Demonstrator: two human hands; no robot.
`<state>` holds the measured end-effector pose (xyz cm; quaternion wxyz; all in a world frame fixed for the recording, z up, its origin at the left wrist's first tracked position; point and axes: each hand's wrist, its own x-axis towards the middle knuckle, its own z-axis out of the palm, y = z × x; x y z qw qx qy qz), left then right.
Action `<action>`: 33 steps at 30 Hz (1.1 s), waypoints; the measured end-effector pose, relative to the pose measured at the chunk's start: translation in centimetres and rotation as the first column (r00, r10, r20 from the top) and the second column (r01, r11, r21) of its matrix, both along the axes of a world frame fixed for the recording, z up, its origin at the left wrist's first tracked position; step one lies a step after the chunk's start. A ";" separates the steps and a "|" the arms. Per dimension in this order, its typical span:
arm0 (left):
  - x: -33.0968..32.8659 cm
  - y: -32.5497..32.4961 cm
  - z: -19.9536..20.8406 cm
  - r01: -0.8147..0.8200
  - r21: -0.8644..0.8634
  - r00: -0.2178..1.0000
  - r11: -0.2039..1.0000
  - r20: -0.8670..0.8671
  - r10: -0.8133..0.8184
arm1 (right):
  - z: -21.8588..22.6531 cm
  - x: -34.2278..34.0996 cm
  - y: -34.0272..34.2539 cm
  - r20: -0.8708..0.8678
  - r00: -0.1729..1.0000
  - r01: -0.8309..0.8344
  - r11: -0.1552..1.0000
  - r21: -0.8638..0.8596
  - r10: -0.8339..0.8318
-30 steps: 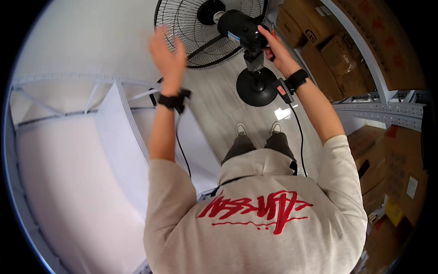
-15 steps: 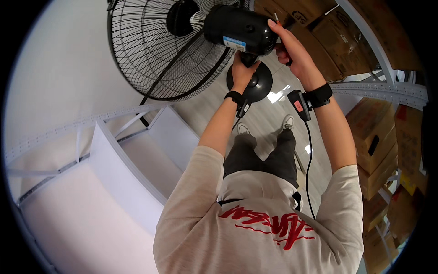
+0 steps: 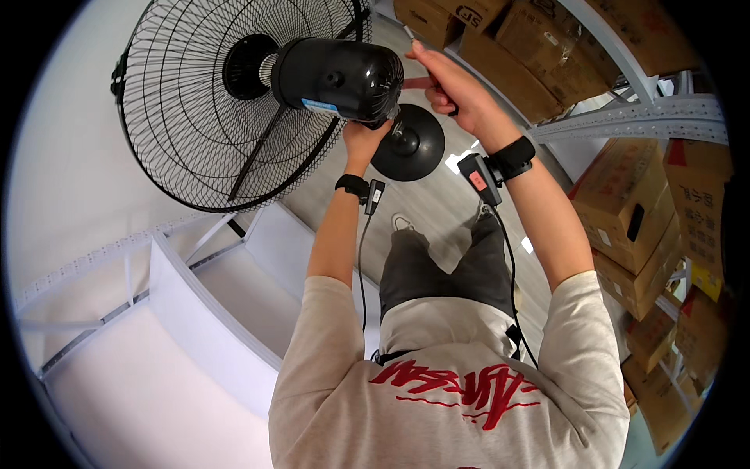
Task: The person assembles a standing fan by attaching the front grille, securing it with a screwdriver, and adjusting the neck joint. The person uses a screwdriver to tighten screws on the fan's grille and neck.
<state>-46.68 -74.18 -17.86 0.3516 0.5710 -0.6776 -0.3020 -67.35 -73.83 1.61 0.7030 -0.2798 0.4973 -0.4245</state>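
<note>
A large black pedestal fan (image 3: 344, 74) fills the upper left, its wire cage facing left. My left hand (image 3: 363, 142) is closed around the neck under the motor housing, partly hidden by it. Below that, the fan's round black base (image 3: 414, 148) stands on the floor. Just right of the housing's rear, my right hand (image 3: 461, 94) has its fingers curled round a thin screwdriver-like tool (image 3: 408, 33). A pale metal tip sticks out past the index finger, and a dark end shows under the palm. The hand looks apart from the housing.
White shelving (image 3: 211, 313) runs along the left, close to the fan cage. Metal racks with cardboard boxes (image 3: 625, 203) line the right side. Each wrist wears a black strap with a small device (image 3: 479, 178) and a cable hanging down.
The fan head has shifted left and lower in view, with my left hand still on its neck. My right hand has come off the housing's rear and now shows a gap from it.
</note>
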 end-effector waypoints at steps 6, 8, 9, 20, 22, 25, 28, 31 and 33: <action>-0.5 5.3 1.0 0.007 -0.017 0.997 1.000 -0.081 -0.008 | -6.1 -3.2 2.9 -0.137 0.989 -0.059 0.998 0.002 0.059; -1.3 7.0 1.1 -0.012 -0.013 0.996 1.000 -0.092 0.011 | -9.1 -3.8 3.8 -0.164 0.982 -0.090 0.995 0.047 0.097; -1.5 7.9 1.0 -0.022 -0.027 0.999 0.999 -0.046 0.020 | -10.6 -4.1 4.2 -0.183 0.975 -0.116 0.990 0.076 0.128; -2.5 12.6 -1.6 -0.052 0.093 0.981 0.994 -0.181 0.068 | -21.7 -4.1 7.9 -0.122 0.942 -0.327 0.937 -0.126 0.312; -2.8 12.5 -1.9 -0.077 0.051 0.978 0.996 -0.191 0.086 | -23.1 -3.2 7.8 -0.062 0.945 -0.326 0.920 -0.218 0.321; -4.2 12.7 -0.3 -0.082 0.175 0.964 0.981 -0.235 0.122 | -23.5 -2.3 7.5 -0.035 0.917 -0.395 0.892 -0.221 0.397; -4.8 12.5 -1.6 -0.147 0.127 0.956 0.981 -0.237 0.174 | -24.6 -2.6 7.0 -0.033 0.907 -0.413 0.869 -0.272 0.420; -4.7 13.2 -2.9 -0.227 -0.023 0.946 0.974 -0.244 0.214 | -24.9 -3.2 6.8 -0.141 0.841 -0.538 0.775 -0.332 0.523; -4.3 13.5 -3.3 -0.247 -0.101 0.942 0.964 -0.259 0.214 | -23.9 -3.1 6.9 -0.277 0.790 -0.613 0.708 -0.350 0.547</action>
